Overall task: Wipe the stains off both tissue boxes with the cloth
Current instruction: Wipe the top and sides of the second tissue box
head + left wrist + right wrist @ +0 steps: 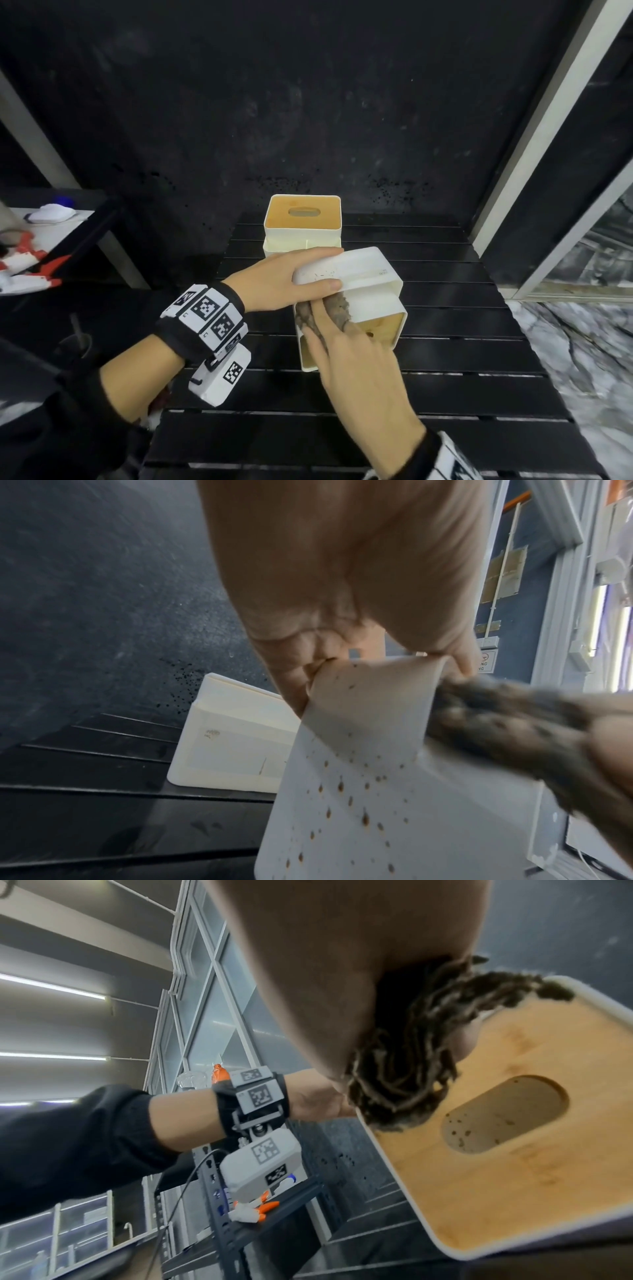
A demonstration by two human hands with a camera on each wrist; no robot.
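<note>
While left hand (274, 284) grips tilted box (359, 274) | right fingers (325, 318) press cloth (337, 303) flat on it

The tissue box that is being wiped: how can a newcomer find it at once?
On the black slatted table, two white tissue boxes with wooden lids stand out. The nearer tissue box is tipped on its side, held by the left hand while the right hand presses the cloth on it; the far box stands upright, untouched.

- A small wall sign (486, 662) beside the door frame in the left wrist view shows letters ending "NG" on two lines (the rest is cut off by the thumb).
- Other print is too blurred to read.
</note>
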